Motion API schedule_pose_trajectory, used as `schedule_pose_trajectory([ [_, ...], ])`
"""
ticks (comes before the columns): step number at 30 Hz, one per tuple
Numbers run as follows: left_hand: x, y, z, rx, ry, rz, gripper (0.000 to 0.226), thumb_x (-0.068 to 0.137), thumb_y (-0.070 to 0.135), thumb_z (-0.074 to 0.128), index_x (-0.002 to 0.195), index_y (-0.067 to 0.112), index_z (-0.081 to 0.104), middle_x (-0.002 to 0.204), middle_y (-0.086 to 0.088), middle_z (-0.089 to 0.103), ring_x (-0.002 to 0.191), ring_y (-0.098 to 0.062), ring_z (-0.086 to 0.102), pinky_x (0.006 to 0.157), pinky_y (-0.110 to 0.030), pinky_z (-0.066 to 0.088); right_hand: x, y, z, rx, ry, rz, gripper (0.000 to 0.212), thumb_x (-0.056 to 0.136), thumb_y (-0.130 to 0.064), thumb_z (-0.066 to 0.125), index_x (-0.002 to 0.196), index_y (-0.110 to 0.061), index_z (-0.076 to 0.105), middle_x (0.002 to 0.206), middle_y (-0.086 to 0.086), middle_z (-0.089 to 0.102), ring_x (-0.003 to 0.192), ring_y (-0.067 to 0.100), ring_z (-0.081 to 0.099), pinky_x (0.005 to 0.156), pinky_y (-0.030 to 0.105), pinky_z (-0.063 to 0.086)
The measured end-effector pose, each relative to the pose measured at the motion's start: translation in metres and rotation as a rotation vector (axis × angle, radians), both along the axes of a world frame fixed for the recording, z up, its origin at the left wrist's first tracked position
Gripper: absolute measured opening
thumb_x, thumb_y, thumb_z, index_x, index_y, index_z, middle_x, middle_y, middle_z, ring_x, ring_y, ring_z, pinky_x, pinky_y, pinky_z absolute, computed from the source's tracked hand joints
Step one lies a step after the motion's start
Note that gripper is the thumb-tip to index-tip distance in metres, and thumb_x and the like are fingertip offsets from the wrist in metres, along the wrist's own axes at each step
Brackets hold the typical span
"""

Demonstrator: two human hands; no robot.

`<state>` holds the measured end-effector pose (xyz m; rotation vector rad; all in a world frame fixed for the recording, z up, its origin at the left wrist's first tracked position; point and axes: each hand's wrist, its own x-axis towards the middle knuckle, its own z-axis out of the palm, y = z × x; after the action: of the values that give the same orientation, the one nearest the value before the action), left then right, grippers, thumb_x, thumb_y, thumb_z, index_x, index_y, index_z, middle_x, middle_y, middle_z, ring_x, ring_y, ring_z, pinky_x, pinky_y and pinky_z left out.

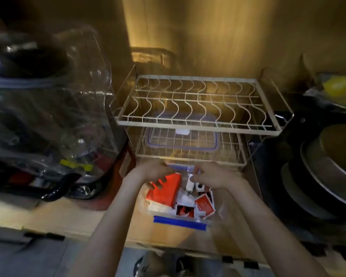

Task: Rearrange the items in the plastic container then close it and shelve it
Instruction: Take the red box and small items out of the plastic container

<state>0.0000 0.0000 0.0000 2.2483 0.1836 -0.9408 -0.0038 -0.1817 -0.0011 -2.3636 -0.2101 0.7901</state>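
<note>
The clear plastic container with blue rim clips [180, 221] sits open on the wooden cabinet floor [72, 218], directly beneath both hands. The left hand [155, 170] hovers over the container's left half with fingers curled downward, fingertips touching the top of the large orange rectangular packet [164, 191]; it rests on the packet rather than clamping it. The right hand [210, 176] is positioned over the container's far right corner, thumb and forefinger drawn together; they appear to pinch a small white block-shaped item [190, 184], though motion blur prevents confirmation of the grip. Just below the right hand lie several small red-and-white sachets [205, 203], loosely piled and overlapping, beside the orange packet. Immediately beyond the fingertips of both hands stands a white two-tier wire dish rack [198, 102]. On its lower tier rests a transparent rectangular lid with a blue seal [183, 137], lying flat and apart from the container. To the left of the left hand is a stack of clear plastic vessels [48, 108]. To the right of the right hand are dark stacked pans [316, 176].
</note>
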Motion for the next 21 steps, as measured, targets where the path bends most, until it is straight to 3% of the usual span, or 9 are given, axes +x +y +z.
schedule_pose_trajectory([
  [2,-0.007,0.002,-0.018,0.046,-0.041,0.028,0.038,0.092,0.034,0.049,0.119,0.008,0.053,0.113,-0.012,0.06,0.101,-0.029,0.061,0.084,-0.038,0.051,-0.004,0.0,-0.02,0.075,-0.002,-0.094,0.017,0.087,-0.023,0.059,0.072,-0.016,0.056,0.063,-0.007,0.056,0.058,0.008,0.054,0.046,0.012,0.039],
  [5,-0.021,0.004,-0.049,0.097,-0.083,0.05,0.047,0.088,0.034,0.054,0.128,0.011,0.048,0.131,-0.018,0.053,0.116,-0.032,0.054,0.097,-0.035,0.044,-0.012,0.0,-0.06,0.072,0.017,-0.171,0.015,0.087,-0.023,0.057,0.088,-0.008,0.059,0.07,0.0,0.059,0.072,0.018,0.058,0.059,0.023,0.04],
  [8,-0.037,0.0,-0.074,0.132,-0.201,0.05,0.054,0.09,0.028,0.053,0.138,0.009,0.038,0.137,-0.021,0.044,0.124,-0.032,0.046,0.101,-0.031,0.035,-0.019,0.005,-0.093,0.12,0.091,-0.258,0.027,0.088,-0.025,0.055,0.109,-0.009,0.059,0.099,0.01,0.063,0.094,0.026,0.061,0.081,0.034,0.048],
  [11,-0.052,-0.006,-0.102,0.204,-0.35,0.086,0.053,0.088,0.027,0.053,0.136,0.01,0.037,0.14,-0.019,0.039,0.125,-0.035,0.041,0.104,-0.04,0.036,-0.025,0.015,-0.112,0.199,0.128,-0.344,0.035,0.089,-0.021,0.056,0.121,-0.008,0.051,0.104,0.008,0.058,0.099,0.025,0.059,0.093,0.041,0.047],
  [13,-0.062,-0.011,-0.115,0.278,-0.408,0.099,0.056,0.088,0.031,0.051,0.138,0.013,0.033,0.146,-0.016,0.032,0.13,-0.035,0.035,0.104,-0.044,0.036,-0.028,0.025,-0.119,0.258,0.144,-0.393,0.036,0.089,-0.015,0.057,0.122,-0.005,0.047,0.099,0.009,0.055,0.092,0.021,0.055,0.089,0.041,0.048],
  [16,-0.071,-0.017,-0.13,0.367,-0.485,0.07,0.062,0.09,0.043,0.04,0.144,0.017,0.025,0.155,-0.013,0.021,0.14,-0.032,0.024,0.11,-0.045,0.027,-0.029,0.035,-0.126,0.321,0.16,-0.421,0.039,0.088,-0.011,0.059,0.124,-0.005,0.046,0.098,0.009,0.058,0.089,0.017,0.055,0.065,0.018,0.043],
  [18,-0.073,-0.018,-0.135,0.398,-0.543,0.055,0.066,0.085,0.049,0.027,0.143,0.017,0.03,0.153,-0.014,0.027,0.139,-0.033,0.029,0.109,-0.049,0.029,-0.028,0.041,-0.13,0.393,0.181,-0.463,0.035,0.087,-0.009,0.061,0.12,-0.007,0.05,0.098,0.008,0.062,0.09,0.018,0.06,0.064,0.013,0.043],
  [21,-0.072,-0.021,-0.138,0.407,-0.577,0.054,0.065,0.082,0.046,0.026,0.138,0.015,0.04,0.147,-0.016,0.04,0.133,-0.036,0.04,0.103,-0.051,0.036,-0.024,0.048,-0.136,0.483,0.171,-0.498,0.023,0.085,-0.007,0.061,0.108,-0.009,0.059,0.087,0.0,0.064,0.081,0.012,0.061,0.068,0.016,0.047],
])
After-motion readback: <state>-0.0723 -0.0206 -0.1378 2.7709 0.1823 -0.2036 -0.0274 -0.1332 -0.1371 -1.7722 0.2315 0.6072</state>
